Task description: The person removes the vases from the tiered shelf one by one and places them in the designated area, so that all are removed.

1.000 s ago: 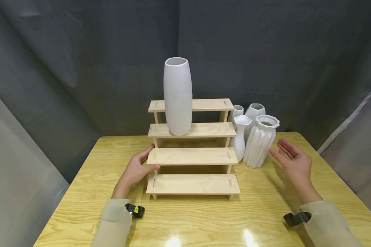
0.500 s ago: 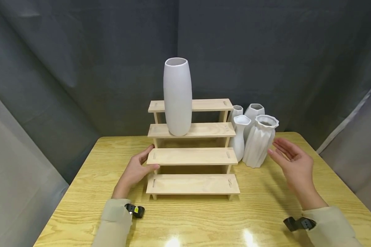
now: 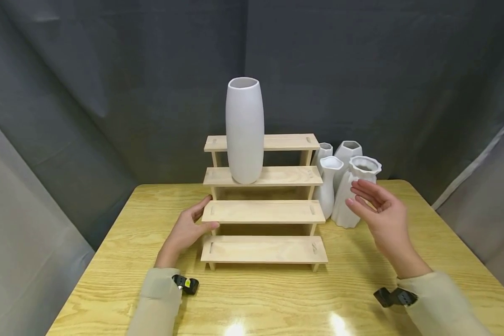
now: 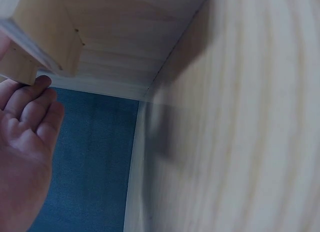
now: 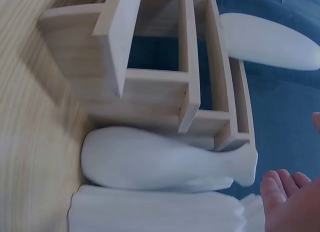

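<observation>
In the head view, a pale wooden stepped display stand (image 3: 263,212) is on the table. My left hand (image 3: 189,231) grips its left side, thumb on the end of the second step from the bottom; the wrist view shows the left fingers (image 4: 37,104) bent at the board's edge. A tall smooth white vase (image 3: 245,133) stands upright on the second step from the top. My right hand (image 3: 382,214), fingers loosely extended and holding nothing, is in front of a fluted white vase (image 3: 345,203), partly hiding it; whether they touch cannot be told.
A slim flared white vase (image 3: 326,189) stands between the stand and the fluted vase. Behind them are a faceted white vase (image 3: 343,156) and a small-necked white vase (image 3: 325,150), both partly hidden. A dark cloth (image 3: 151,93) hangs behind the wooden table (image 3: 256,298).
My right hand has moved left and slightly up, from beside the fluted vase to in front of it. The left hand keeps its place on the stand.
</observation>
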Demonstrator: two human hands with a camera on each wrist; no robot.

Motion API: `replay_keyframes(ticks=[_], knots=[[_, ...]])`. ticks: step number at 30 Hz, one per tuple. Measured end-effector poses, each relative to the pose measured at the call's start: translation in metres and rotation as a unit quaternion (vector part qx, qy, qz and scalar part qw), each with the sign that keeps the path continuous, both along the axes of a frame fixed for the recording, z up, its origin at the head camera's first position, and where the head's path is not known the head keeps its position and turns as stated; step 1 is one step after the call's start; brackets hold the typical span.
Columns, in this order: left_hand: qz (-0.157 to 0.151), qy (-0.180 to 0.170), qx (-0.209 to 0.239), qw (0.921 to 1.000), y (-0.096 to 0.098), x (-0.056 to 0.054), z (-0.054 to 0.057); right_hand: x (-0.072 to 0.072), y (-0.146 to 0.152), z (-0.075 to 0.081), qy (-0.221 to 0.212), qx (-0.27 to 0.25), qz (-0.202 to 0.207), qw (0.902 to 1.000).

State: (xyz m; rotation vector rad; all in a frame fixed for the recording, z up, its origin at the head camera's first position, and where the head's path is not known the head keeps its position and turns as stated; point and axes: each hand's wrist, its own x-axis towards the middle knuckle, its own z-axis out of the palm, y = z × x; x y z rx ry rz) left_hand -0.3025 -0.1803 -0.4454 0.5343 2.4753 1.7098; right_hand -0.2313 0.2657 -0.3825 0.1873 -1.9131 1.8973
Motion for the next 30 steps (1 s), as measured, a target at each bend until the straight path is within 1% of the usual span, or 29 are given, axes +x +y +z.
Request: replay_keyframes(ticks=[2,3,8,12,16,20,26,30], knots=[[-0.002,-0.001,0.002,1.0,0.001,0.004,0.006,-0.003,-0.006,0.002,0.007,0.001,0.01,0.9999],[-0.002,-0.001,0.002,1.0,0.001,0.005,0.006,-0.004,-0.009,0.003,0.009,0.005,0.014,0.9999],[0.001,-0.004,0.008,1.0,0.0,0.006,0.004,-0.014,-0.024,0.008,-0.001,0.033,0.03,0.999],[0.001,-0.001,0.015,0.9999,-0.002,0.005,0.003,-0.023,-0.037,0.014,-0.002,0.044,0.048,0.9978],[0.0,0.004,0.021,0.9998,-0.003,0.003,0.001,-0.032,-0.05,0.019,-0.001,0.041,0.062,0.9972],[0.001,0.004,0.02,0.9998,-0.002,0.003,0.002,-0.041,-0.062,0.022,0.0,0.026,0.079,0.9966],[0.003,-0.005,0.006,1.0,0.0,0.002,0.004,-0.053,-0.077,0.029,-0.002,0.039,0.086,0.9955],[0.006,-0.004,0.006,1.0,-0.002,-0.008,-0.009,-0.061,-0.086,0.033,-0.006,0.051,0.093,0.9944]])
